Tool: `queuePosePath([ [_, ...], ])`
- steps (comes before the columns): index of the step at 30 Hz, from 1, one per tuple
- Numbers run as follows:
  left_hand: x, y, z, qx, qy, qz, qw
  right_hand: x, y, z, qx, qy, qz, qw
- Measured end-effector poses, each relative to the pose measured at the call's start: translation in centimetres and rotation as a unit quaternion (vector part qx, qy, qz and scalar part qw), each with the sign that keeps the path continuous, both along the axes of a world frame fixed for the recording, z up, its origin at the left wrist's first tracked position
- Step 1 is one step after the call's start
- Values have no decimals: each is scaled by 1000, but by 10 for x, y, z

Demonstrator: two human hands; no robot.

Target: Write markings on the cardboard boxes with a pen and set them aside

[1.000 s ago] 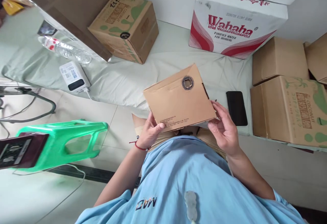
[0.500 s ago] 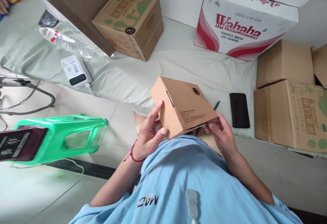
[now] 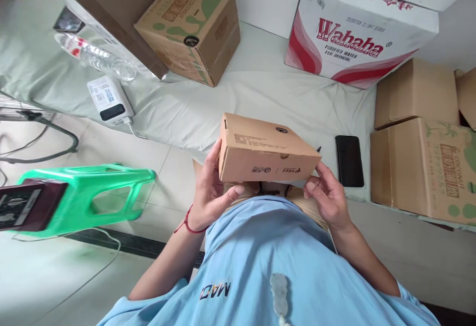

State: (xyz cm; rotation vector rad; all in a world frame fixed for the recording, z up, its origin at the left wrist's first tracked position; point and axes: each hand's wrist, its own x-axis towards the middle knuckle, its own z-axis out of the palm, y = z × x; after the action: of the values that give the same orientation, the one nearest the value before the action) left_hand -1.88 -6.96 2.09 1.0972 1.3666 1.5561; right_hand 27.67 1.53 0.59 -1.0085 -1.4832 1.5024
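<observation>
A small brown cardboard box [image 3: 267, 150] is held above my lap, its lid closed and a printed side facing me. My left hand [image 3: 211, 190] grips its left end, thumb toward the near lower edge and fingers along the side. At the lower right corner, my right hand [image 3: 327, 192] touches the box with curled fingers; part of them is hidden behind it. The tip of a dark pen [image 3: 318, 149] shows just past the box's right end. To the right lies a black phone [image 3: 349, 161] on the cloth.
A coconut carton [image 3: 193, 28] and a Wahaha water carton [image 3: 353, 38] stand at the back. More cartons [image 3: 420, 167] are stacked right. On the left are a power bank [image 3: 109, 100] with a cable, a plastic bottle [image 3: 100, 58] and a green stool [image 3: 85, 197].
The box has turned in my hands: its printed long side now faces me, and its near edge is more level. Both hands stay at its ends.
</observation>
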Motion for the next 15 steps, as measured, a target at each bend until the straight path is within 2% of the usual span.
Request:
queuePosePath([
  [3,0,0,3,-3,-33,6,999,3,-2,7,17,-15,3,1000],
  [10,4,4,4,-47,-32,94,994,8,-1,7,37,-60,-8,997],
  [15,1,-4,2,-51,-26,88,994,10,0,1,18,-51,-18,998],
])
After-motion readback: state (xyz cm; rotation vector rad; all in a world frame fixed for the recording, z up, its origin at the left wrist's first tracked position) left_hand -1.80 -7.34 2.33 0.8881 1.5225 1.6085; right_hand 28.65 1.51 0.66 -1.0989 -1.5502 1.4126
